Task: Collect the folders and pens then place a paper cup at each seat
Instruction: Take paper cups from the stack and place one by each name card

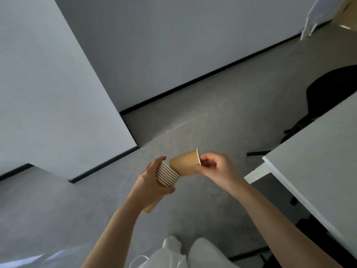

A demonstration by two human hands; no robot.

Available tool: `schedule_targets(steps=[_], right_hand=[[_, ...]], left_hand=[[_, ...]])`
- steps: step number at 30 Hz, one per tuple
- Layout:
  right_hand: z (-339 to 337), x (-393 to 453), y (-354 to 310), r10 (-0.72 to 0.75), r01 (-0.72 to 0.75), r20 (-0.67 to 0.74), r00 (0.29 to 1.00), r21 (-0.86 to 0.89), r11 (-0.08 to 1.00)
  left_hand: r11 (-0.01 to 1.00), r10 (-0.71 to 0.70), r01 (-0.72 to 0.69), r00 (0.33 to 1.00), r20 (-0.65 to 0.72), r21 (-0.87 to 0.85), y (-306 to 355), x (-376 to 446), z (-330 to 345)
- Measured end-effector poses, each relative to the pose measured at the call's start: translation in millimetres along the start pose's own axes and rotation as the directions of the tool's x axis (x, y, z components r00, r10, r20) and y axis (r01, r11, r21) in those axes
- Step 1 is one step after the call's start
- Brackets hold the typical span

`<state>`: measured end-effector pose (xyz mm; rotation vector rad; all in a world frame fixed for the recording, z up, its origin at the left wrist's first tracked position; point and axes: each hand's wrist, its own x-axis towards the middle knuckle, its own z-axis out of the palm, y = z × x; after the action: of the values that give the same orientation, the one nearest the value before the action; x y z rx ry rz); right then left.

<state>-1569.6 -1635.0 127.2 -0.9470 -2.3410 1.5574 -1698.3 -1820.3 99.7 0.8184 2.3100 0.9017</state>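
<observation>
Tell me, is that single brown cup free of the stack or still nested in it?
Partly out. The single cup, pinched at its rim by the right hand, lies sideways with its base still at the mouth of the stack that the left hand grips.

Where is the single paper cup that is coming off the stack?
In the head view, the single cup sits centre frame, rim pinched by the right hand, beside the stack gripped by the left hand.
</observation>
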Motion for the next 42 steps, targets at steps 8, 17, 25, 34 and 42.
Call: schedule_targets(steps=[8, 17, 25, 34, 42], right_hand=[[-52.1, 81.4, 18.0, 0.172, -0.144, -0.224, 0.959, 0.139, 0.980], [-160.9, 191.1, 54.3, 0.283, -0.213, -0.435, 0.855, 0.202, 0.956], [-255.7, 238.1, 84.2, 0.396, -0.280, -0.557, 0.730, 0.285, 0.917], [-345.1, 287.0, 127.8, 0.504, -0.375, -0.713, 0.488, 0.350, 0.858], [-424.7, 334.2, 152.2, 0.587, -0.477, -0.775, 0.233, 0.436, 0.764]], left_hand=[[0.998, 0.060, -0.064, 0.988, 0.141, 0.025, 34.2, 130.1, 1.9], [0.987, 0.161, -0.160, 0.955, 0.249, -0.025, 136.3, 282.0, 48.4], [0.944, 0.323, -0.326, 0.878, 0.355, -0.053, 232.0, 382.1, 99.8], [0.920, 0.384, -0.368, 0.765, 0.517, -0.138, 317.4, 499.8, 163.2], [0.858, 0.450, -0.494, 0.594, 0.667, -0.140, 417.6, 610.7, 217.6]])
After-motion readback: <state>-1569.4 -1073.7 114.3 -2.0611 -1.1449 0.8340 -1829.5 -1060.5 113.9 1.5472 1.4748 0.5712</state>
